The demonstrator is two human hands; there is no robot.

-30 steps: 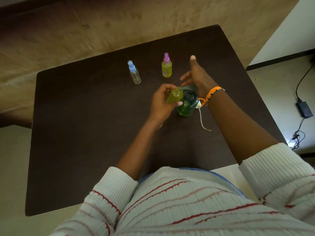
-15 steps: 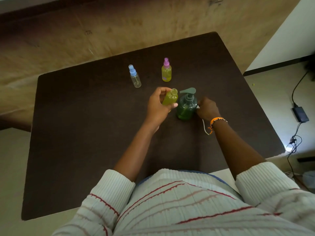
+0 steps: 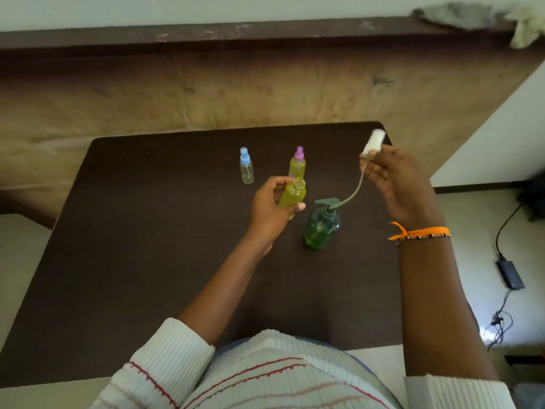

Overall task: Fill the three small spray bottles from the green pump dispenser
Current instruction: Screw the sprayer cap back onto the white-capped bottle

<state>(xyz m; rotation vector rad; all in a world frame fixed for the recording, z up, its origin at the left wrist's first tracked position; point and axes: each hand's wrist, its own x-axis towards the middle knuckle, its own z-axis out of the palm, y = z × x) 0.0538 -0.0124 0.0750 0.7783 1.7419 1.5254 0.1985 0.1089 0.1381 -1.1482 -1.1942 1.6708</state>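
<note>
Held in the left hand [image 3: 269, 206], fingers [image 3: 275, 182] and thumb wrapped round the body: an uncapped small spray bottle [image 3: 292, 196] of yellow-green liquid, open neck tilted toward 12 o'clock, just clear of the desk [image 3: 147, 246]. Pinched high in the right hand [image 3: 393, 184], at about 2 o'clock from that neck: the white spray cap [image 3: 374, 143], its thin dip tube [image 3: 352, 194] curving down toward 7 o'clock, tip just above the head of the green pump dispenser [image 3: 322, 227]. Judged the crux of the coming move: tube tip well to the right of the open neck and nearer the dispenser than the bottle, so a sweep toward 9 o'clock needed, with the tube's long axis brought in line with the neck. Standing upright behind, near 12 o'clock: a capped bottle with pink top [image 3: 297, 166], yellow liquid inside, and, well apart at 10 o'clock, a clear bottle with blue top [image 3: 246, 168], apparently not yet filled. Dark brown desk top, smooth and matte. Beyond it, a worn tan wall panel under a dark ledge; at 3 o'clock on the pale floor, a black power adapter [image 3: 510, 274] with trailing cable.
</note>
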